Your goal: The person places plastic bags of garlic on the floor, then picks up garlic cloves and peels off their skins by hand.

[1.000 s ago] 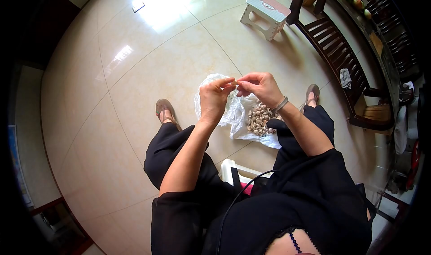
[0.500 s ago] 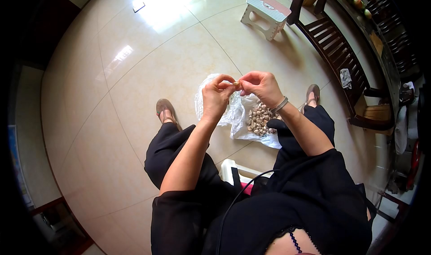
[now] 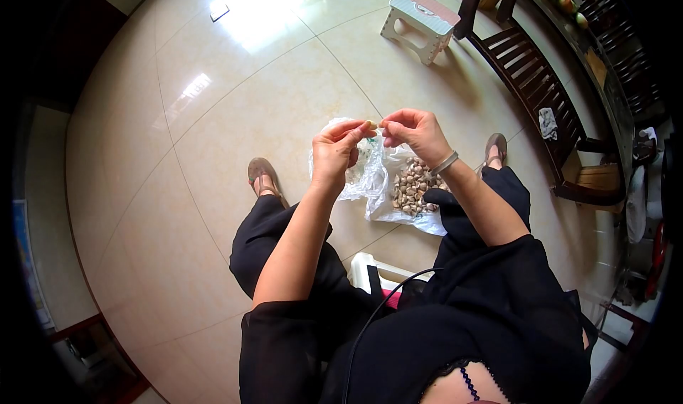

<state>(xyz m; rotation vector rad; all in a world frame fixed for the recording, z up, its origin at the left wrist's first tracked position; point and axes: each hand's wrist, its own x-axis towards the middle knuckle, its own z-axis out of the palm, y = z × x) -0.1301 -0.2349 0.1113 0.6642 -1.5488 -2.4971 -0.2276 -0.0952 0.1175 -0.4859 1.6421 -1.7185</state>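
Note:
My left hand is closed in a pinch, with a small pale yellowish piece at its thumb and fingertip. Facing it, my right hand has its thumb and forefinger pressed together close to the end of that piece; whatever they grip is too small to make out. Below the right hand, a heap of small rounded brown-and-whitish pieces lies on a white plastic bag. A second crumpled white plastic bag lies under the left hand, partly hidden by it.
My shoes stand on the tiled floor either side of the bags. Ahead is a folding stool. A dark wooden chair with a cloth stands right. A white plastic seat is beneath me; a phone-like object lies far off.
My left hand has shifted slightly left and turned, its fingertips now pointing more to the right. The two hands' fingertips have drawn a little apart, while the bags and heap stay put.

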